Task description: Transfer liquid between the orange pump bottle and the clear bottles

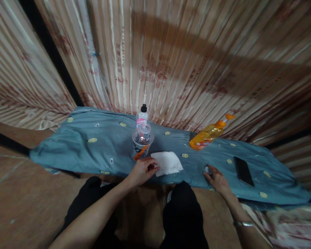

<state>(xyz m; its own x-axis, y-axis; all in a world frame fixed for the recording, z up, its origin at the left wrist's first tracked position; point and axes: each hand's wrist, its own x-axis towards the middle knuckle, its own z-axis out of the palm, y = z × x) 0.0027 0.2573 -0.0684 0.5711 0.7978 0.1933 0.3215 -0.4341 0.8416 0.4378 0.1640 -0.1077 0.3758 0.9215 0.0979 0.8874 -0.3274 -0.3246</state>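
Observation:
My left hand (143,170) is at the left edge of a white cloth (168,162), thumb and forefinger closed at its border. The cloth lies flat on a blue-green cover, its lower edge frayed. Just behind this hand stands a clear plastic cup (137,141) with dark print and an orange strip (141,152) on its side. My right hand (218,180) rests low over the cover to the right, its fingers round a small, pale, round piece (207,169). Its exact kind is too blurred to make out.
Behind the cup is a clear bottle (141,119) with a black cap. An orange pump bottle (207,135) leans at the back right. A black phone (244,171) lies right of my right hand. The patterned cover (75,145) drapes a narrow bench before a striped curtain (166,41).

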